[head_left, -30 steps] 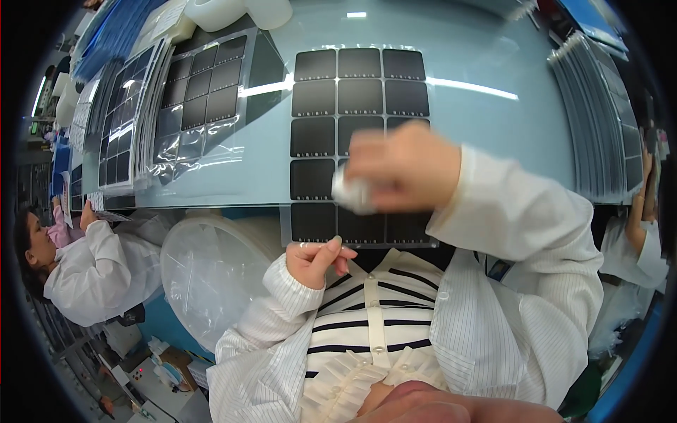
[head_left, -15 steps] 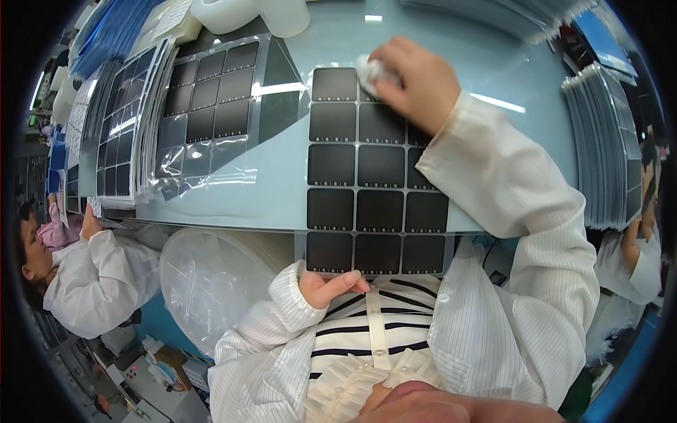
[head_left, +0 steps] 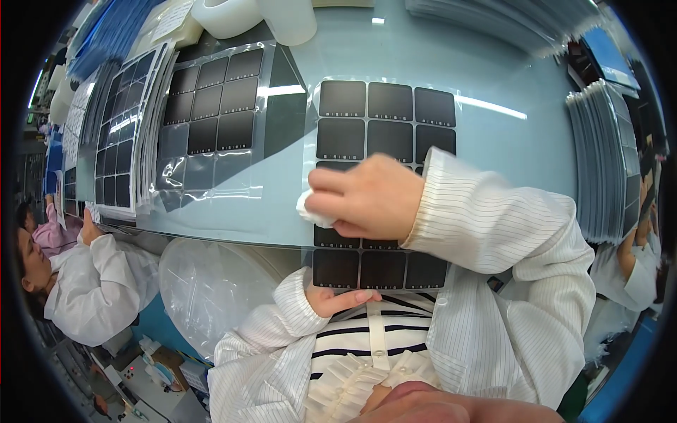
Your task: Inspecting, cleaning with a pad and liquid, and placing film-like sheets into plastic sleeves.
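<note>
A clear sheet with rows of dark rounded panels [head_left: 341,138] lies on the table, its near end reaching past the table edge. My right hand [head_left: 370,197] is closed around a crumpled white wipe [head_left: 314,210], pressed at the sheet's left edge over the middle rows and covering some panels. At the near edge of the sheet, my left hand [head_left: 337,301] grips it with the thumb showing along the border. The other fingers of that hand are hidden under the sheet.
Left of the sheet lie another panel sheet [head_left: 204,102] and a stack of sheets [head_left: 125,127]. White rolls [head_left: 289,17] stand behind. A thick stack [head_left: 603,162] is at right. Below the table edge is a plastic-lined bin [head_left: 208,296]; a co-worker [head_left: 99,282] sits at left.
My right hand has swept the wipe from the far rows toward me and to the left edge. The far panels it covered now show. My left hand still grips the near edge.
</note>
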Demonstrator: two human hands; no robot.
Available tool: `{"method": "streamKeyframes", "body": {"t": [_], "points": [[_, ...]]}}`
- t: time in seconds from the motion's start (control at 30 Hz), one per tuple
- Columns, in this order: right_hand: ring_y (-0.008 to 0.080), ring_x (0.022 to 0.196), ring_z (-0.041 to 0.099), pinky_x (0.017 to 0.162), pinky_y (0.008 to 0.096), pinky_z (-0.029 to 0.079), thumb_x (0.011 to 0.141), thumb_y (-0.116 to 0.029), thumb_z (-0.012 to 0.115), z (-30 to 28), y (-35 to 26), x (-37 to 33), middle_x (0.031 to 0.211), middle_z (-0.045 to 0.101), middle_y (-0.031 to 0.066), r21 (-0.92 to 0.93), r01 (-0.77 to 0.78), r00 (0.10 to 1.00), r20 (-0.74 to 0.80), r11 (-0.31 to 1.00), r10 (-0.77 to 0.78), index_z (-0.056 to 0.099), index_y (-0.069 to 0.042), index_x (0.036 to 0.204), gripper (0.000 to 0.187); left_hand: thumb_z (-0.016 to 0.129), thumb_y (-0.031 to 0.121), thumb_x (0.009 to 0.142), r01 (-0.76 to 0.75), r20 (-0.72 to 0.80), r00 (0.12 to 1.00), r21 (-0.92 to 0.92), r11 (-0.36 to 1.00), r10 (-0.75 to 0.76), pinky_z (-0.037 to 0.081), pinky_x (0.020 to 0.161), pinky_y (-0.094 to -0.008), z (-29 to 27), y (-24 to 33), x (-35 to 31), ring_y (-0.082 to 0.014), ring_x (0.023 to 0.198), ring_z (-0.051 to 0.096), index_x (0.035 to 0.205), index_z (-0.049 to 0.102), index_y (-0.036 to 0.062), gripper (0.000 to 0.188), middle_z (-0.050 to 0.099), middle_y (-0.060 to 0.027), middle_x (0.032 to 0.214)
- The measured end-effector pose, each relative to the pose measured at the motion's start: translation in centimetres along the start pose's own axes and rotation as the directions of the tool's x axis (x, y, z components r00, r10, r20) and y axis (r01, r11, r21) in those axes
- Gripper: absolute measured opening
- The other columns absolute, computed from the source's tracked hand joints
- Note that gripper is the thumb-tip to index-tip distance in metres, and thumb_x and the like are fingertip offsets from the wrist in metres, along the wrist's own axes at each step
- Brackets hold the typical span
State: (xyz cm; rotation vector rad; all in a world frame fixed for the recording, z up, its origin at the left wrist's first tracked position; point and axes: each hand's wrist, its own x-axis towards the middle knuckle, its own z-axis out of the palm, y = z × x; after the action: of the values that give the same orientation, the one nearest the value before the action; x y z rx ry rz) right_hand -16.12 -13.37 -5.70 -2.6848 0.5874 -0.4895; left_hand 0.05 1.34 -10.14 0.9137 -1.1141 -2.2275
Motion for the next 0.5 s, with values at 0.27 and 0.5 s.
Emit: {"method": "streamKeyframes", "body": {"t": [0.27,0.5], "points": [[0.0251,0.058,0.058,0.046,0.035,0.048,0.068,-0.013,0.063,0.7,1.5,0.7,0.081,0.053,0.0089,-0.092,-0.132,0.974,-0.195,0.987,0.112,0.054,-0.007,0.086,0.021,0.058,0.013,0.085,0.04,0.057,0.997,0.074,0.996,-0.044,0.049,0.084,-0.0319,-0.1,0.7,0.8,-0.0184,0.091,0.061,0.115,0.052,-0.0011,0.033,0.063,-0.0117,0.099],[0.0313,0.063,0.059,0.055,0.0367,0.049,0.072,-0.014,0.062,-3.0,8.6,0.8,0.083,0.053,0.0106,-0.141,-0.404,0.82,-0.493,0.904,0.29,0.057,-0.007,0.09,0.021,0.058,0.016,0.086,0.023,0.123,0.991,0.17,0.985,-0.044,0.048,0.085,-0.0298,-0.1,1.1,1.7,-0.0158,0.091,0.061,0.108,0.058,0.0009,0.027,0.066,-0.0079,0.095]]}}
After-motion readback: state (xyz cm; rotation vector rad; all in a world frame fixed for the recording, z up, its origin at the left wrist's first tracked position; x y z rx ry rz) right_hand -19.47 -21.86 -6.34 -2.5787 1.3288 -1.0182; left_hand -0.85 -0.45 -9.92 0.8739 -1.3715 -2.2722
